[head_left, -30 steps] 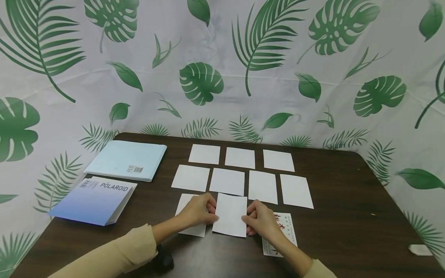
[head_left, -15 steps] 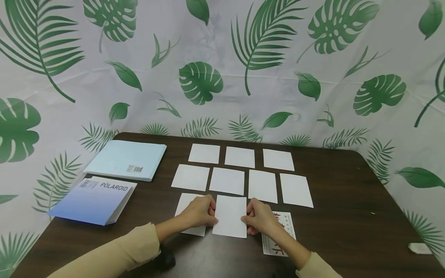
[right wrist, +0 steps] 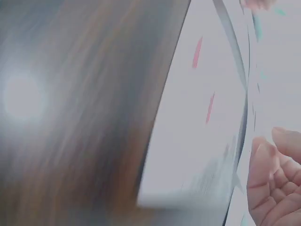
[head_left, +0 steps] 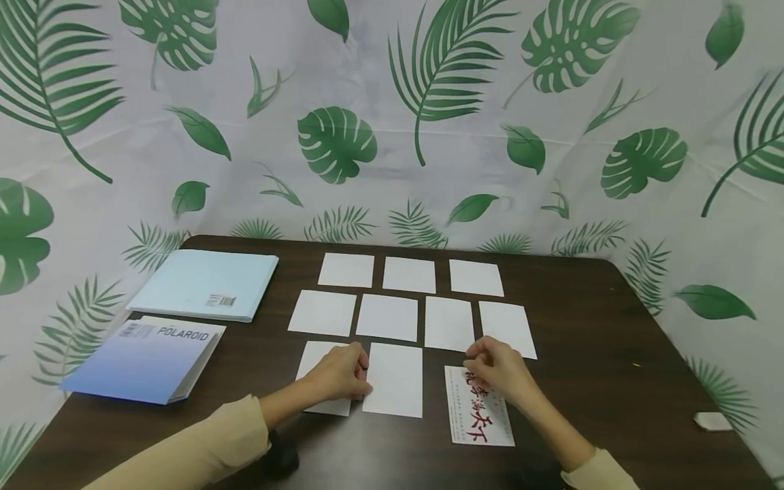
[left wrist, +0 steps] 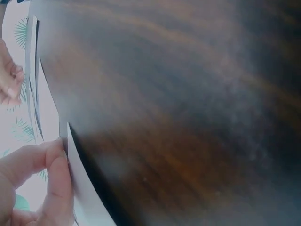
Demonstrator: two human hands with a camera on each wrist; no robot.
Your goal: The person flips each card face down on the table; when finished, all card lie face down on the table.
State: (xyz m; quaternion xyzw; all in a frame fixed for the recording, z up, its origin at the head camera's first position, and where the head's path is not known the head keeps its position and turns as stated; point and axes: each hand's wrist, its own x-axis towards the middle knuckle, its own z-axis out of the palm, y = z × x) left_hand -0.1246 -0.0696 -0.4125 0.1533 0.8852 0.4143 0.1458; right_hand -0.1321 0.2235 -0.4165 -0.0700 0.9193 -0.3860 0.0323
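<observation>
A blank white card (head_left: pixel 393 380) lies in the front row, toward the middle of the dark table. Its left edge is at the fingertips of my left hand (head_left: pixel 335 376), which pinch it with thumb and forefinger. Under that wrist lies another blank card (head_left: pixel 315 354), partly covered. My right hand (head_left: pixel 501 367) is over the top right of a card with red and black writing (head_left: pixel 478 423), fingers loosely curled and nothing in them. In the right wrist view the printed card (right wrist: pixel 188 141) is blurred, with the curled fingers (right wrist: pixel 263 165) apart from it.
Several blank cards lie behind in two rows, such as a back one (head_left: pixel 409 275) and a middle one (head_left: pixel 387 318). On the left are a pale blue album (head_left: pixel 202 282) and a blue POLAROID album (head_left: pixel 143 361). A small white object (head_left: pixel 712 421) sits near the right edge.
My right hand has let go of the blank card's right edge and moved right, over the printed card. The left hand stays at the card's left edge. The head view has shifted slightly right.
</observation>
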